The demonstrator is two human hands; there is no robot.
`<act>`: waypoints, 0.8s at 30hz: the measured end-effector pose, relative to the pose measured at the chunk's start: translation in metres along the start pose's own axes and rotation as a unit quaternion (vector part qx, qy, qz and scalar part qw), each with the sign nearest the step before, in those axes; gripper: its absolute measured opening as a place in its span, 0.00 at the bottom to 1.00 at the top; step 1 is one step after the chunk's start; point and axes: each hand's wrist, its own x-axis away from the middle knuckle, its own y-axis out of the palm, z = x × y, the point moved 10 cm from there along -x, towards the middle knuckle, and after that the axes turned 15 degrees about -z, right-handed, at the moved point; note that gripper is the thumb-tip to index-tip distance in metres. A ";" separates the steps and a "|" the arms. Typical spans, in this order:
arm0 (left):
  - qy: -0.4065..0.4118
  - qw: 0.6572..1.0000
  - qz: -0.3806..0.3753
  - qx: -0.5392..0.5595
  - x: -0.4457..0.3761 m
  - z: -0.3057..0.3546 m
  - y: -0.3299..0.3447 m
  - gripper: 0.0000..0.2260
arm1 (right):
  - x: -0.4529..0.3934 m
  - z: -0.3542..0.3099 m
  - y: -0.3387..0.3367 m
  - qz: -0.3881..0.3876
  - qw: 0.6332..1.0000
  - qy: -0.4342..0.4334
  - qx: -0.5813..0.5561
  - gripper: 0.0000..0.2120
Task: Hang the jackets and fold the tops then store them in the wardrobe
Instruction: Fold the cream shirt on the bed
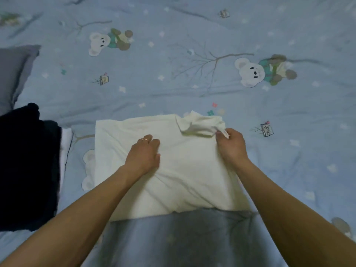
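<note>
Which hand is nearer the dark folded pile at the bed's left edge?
Left. The left hand rests on the cream top, beside the dark pile; the right hand pinches the top's far right corner, farther away.

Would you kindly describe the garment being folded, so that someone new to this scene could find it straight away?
Start at the blue bear-print bedspread that fills the view. Near its front edge, right of a dark folded pile, lies a cream-white top. It is the only pale garment spread flat, with the left hand resting on it and the right hand pinching its far right corner.
</note>
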 end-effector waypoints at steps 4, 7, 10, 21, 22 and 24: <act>0.025 0.999 0.021 0.019 -0.019 0.043 -0.023 0.19 | -0.021 0.038 -0.015 -0.046 0.994 0.098 0.000 0.06; 0.062 0.995 0.066 0.027 -0.042 0.072 -0.041 0.21 | -0.040 0.031 -0.018 -0.060 0.994 0.072 -0.051 0.16; 0.101 0.992 0.073 0.034 -0.065 0.093 -0.051 0.26 | -0.064 0.018 -0.021 -0.065 0.997 0.043 -0.005 0.16; 0.124 0.978 0.153 -0.069 -0.076 0.138 -0.039 0.29 | -0.093 0.042 -0.051 -0.045 0.992 0.034 -0.112 0.07; 0.141 0.976 0.155 -0.057 -0.069 0.142 -0.029 0.29 | -0.096 0.037 -0.056 -0.024 0.992 0.012 -0.125 0.08; 0.160 0.977 0.125 -0.063 -0.059 0.144 -0.002 0.29 | -0.095 0.033 -0.058 0.005 0.987 -0.007 -0.159 0.11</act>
